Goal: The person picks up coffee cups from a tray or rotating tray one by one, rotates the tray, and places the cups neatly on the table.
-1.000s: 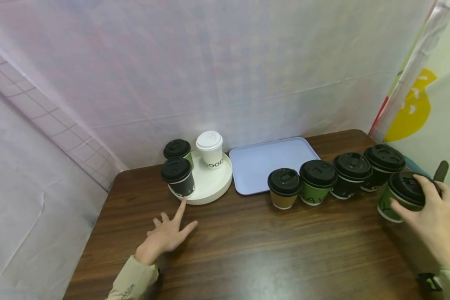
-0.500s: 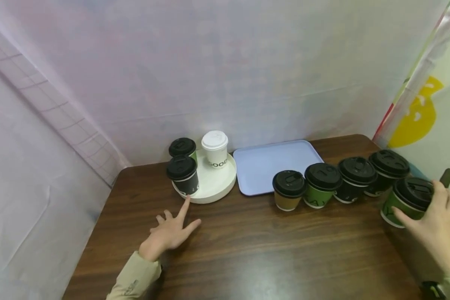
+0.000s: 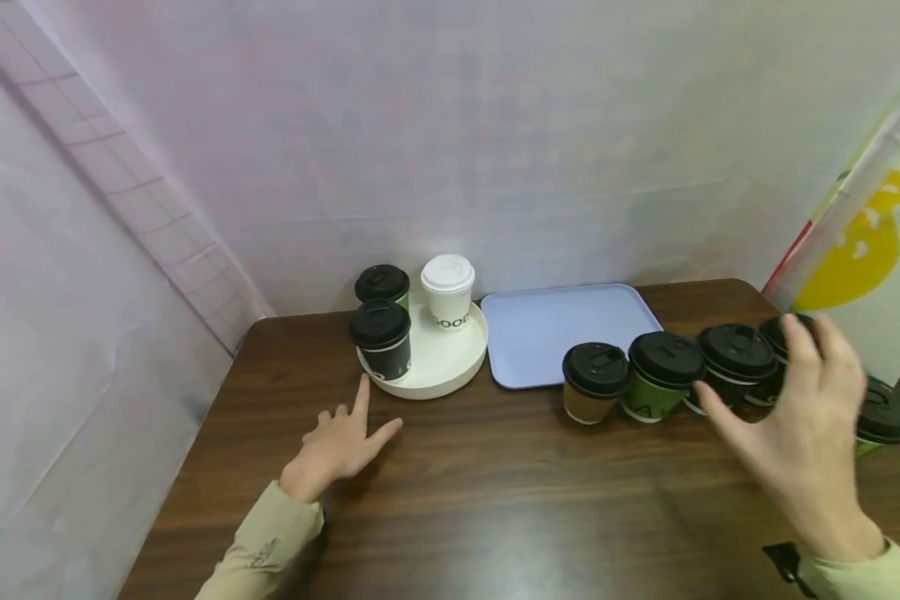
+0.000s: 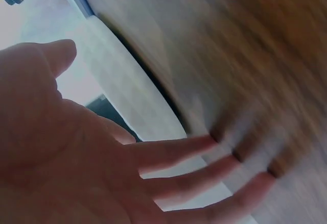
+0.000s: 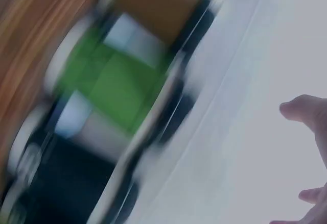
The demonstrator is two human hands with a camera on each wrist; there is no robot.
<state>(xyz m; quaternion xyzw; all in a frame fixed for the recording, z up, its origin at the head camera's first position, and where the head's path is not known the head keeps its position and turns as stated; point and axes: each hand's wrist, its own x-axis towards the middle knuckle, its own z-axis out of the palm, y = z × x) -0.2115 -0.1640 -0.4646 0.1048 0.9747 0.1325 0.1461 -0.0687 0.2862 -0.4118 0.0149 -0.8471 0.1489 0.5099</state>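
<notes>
Here's my left grip (image 3: 337,446), low, back upward, index finger (image 3: 361,400) straight ahead, thumb (image 3: 382,435) splayed inward; and my right grip (image 3: 810,425), raised, fingers (image 3: 800,358) gently bent, thumb well apart, both forearms (image 3: 266,542) angling inward!

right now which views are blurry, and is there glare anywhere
Head view: mostly clear, with pale glare on the near part of the table; left wrist view: the wood grain is streaked by blur, the left hand sharper; right wrist view: brown cup, green cup and black cup all smeared.

Glossy wood-grain tabletop (image 3: 495,492), paper cups (image 3: 594,385)
</notes>
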